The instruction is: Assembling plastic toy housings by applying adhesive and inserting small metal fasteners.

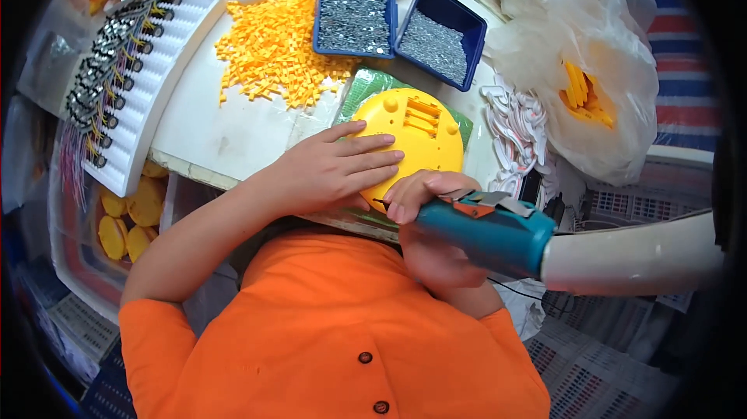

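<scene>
A round yellow plastic casing [424, 150] with a slotted compartment and small round feet lies on a green pad [366, 86] at the table's near edge. My left hand [334, 164] rests flat on its left side, fingers stretched apart. In my right hand [424, 192] is a teal electric screwdriver [498, 236], lying sideways with its thin dark bit reaching the casing's near rim. Fingers close around the tool's front end; part of that hand is hidden behind the tool. Whether a screw sits under the bit is too small to tell.
Beyond the casing stand two blue bins, one [354, 54] left, one [461, 21] right, holding small metal parts. Small yellow pieces [268, 45] are heaped left of them. A white ribbed tray [167, 80] carries wired parts. White parts [517, 135] and a plastic bag [615, 69] lie right.
</scene>
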Available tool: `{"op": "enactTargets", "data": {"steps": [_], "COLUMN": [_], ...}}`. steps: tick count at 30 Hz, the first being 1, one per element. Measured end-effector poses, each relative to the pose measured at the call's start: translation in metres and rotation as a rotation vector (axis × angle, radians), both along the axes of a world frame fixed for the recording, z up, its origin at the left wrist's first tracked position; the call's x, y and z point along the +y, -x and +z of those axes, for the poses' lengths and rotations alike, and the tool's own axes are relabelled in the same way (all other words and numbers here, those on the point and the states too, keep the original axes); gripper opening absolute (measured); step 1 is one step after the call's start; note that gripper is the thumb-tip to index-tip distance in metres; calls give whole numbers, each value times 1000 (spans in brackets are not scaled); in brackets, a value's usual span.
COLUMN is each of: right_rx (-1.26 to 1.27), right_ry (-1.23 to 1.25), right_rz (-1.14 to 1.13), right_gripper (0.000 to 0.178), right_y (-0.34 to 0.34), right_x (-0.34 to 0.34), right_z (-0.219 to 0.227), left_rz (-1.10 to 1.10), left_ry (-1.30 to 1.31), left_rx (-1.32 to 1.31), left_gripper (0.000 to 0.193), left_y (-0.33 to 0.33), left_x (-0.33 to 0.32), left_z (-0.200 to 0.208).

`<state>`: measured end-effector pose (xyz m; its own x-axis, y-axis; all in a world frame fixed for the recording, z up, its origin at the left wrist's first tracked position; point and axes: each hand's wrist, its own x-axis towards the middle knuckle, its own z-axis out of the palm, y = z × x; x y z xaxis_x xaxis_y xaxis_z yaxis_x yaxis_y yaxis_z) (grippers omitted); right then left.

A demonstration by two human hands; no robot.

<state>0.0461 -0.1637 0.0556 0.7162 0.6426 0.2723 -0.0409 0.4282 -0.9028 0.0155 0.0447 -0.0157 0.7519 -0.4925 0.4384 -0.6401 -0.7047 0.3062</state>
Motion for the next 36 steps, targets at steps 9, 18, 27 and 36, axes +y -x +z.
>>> {"op": "enactTargets", "data": {"steps": [9, 18, 27, 36], "right_rx": [-91, -38, -32, 13], "right_ry": [-34, -134, -93, -15], "right_rz": [79, -194, -389, -288], "right_gripper": [87, 96, 101, 90], "right_y": [-2, -11, -8, -1], "right_x": [3, -21, -64, -63], "right_z": [-12, 25, 0, -14], "left_rz": [21, -27, 171, 184], "left_ry": [-25, -19, -112, -94], "left_rx": [-79, 88, -60, -71], "left_gripper": [40, 52, 50, 43], "left_y": [2, 4, -5, -2], "left_x": [-1, -12, -104, -103], "left_z": [-9, 31, 18, 13]}}
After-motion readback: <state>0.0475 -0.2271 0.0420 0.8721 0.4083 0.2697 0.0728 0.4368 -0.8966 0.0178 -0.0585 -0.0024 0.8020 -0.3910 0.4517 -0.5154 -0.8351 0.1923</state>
